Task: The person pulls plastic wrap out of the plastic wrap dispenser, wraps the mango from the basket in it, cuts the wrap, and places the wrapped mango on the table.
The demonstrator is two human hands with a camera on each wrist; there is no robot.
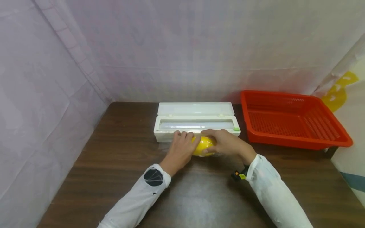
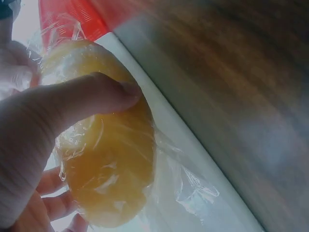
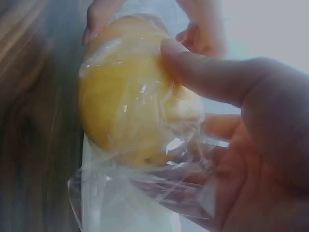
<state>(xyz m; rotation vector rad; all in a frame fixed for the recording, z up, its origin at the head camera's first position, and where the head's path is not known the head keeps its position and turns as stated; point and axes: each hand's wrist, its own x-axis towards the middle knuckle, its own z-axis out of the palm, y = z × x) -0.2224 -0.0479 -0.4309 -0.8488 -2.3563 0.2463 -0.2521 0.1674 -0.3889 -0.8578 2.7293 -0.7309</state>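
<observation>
A smooth, oval yellow fruit (image 1: pixel 203 145) is wrapped in clear cling film (image 3: pixel 183 186), whose loose end hangs off it in the right wrist view. My left hand (image 1: pixel 181 148) grips one end, the thumb lying across the fruit and the fingers round its far side. At the other end my right hand (image 1: pixel 228 143) holds it with thumb and fingers, film bunched by the palm. Just behind both hands stands a white cling film dispenser (image 1: pixel 196 118) with its lid raised, a roll inside and a green slider (image 1: pixel 236 129) at its right.
A red plastic basket (image 1: pixel 296 141) sits at the back right of the brown wooden table (image 1: pixel 119 139). Pale sheeting (image 1: pixel 182 47) hangs behind the table and along its left side.
</observation>
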